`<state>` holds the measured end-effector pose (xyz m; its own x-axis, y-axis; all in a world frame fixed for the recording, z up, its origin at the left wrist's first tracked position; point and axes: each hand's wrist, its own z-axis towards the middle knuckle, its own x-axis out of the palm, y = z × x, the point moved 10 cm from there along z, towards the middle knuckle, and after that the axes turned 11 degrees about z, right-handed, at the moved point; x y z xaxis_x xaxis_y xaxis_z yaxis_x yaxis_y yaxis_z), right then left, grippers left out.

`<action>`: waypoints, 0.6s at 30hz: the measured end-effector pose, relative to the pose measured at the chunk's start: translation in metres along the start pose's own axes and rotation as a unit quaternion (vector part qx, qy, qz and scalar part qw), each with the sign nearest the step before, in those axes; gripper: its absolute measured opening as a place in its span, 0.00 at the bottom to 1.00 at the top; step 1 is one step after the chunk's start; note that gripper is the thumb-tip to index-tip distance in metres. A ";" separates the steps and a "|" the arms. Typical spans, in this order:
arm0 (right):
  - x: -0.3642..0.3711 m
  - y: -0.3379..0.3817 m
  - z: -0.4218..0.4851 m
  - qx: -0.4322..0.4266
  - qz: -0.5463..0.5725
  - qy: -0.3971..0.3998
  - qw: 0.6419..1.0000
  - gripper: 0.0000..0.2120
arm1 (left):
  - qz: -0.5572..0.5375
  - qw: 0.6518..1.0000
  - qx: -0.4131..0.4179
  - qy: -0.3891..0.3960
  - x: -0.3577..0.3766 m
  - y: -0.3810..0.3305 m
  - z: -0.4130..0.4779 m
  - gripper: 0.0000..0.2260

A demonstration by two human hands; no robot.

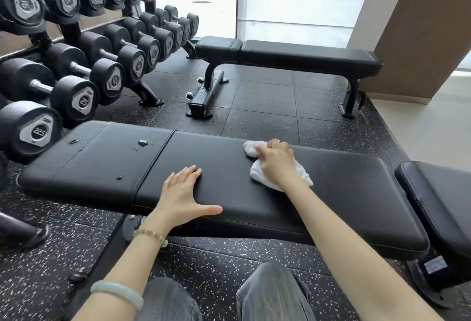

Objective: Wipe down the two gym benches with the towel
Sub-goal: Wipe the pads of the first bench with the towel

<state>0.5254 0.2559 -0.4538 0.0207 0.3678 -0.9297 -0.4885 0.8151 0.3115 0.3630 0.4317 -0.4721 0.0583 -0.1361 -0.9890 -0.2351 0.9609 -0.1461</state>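
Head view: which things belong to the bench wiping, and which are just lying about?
In the job: towel, gripped by the right hand; near bench, with water drops on it and the left hand resting flat; far bench.
Just there: dumbbells; padded seat at right.

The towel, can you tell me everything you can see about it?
The towel is small, white and looks like soft cloth. It is crumpled, not folded, and lies on the near bench, on its long black pad toward the far edge. The right hand presses on its middle with fingers curled into it, so only two bunches show, one beyond the fingers and one by the wrist. Nothing else touches it.
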 end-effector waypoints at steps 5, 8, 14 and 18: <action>-0.003 0.057 -0.078 -0.115 0.028 -0.013 0.993 0.16 | 0.004 1.000 0.000 0.007 0.001 0.000 -0.001 0.61; -0.008 0.068 -0.115 -0.159 0.037 -0.061 0.985 0.16 | 0.015 1.000 0.002 0.014 0.002 -0.001 -0.001 0.64; -0.012 0.064 -0.107 -0.178 0.053 -0.066 0.980 0.20 | 0.013 1.000 0.007 0.009 0.002 -0.001 -0.002 0.63; 0.000 0.043 -0.039 -0.079 0.037 0.018 0.996 0.22 | 0.006 1.000 0.006 -0.001 0.002 -0.001 -0.002 0.59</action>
<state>0.4708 0.2735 -0.4484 -0.0503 0.4063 -0.9124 -0.6183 0.7047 0.3479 0.3619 0.4300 -0.4737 0.0572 -0.1236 -0.9907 -0.2238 0.9655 -0.1334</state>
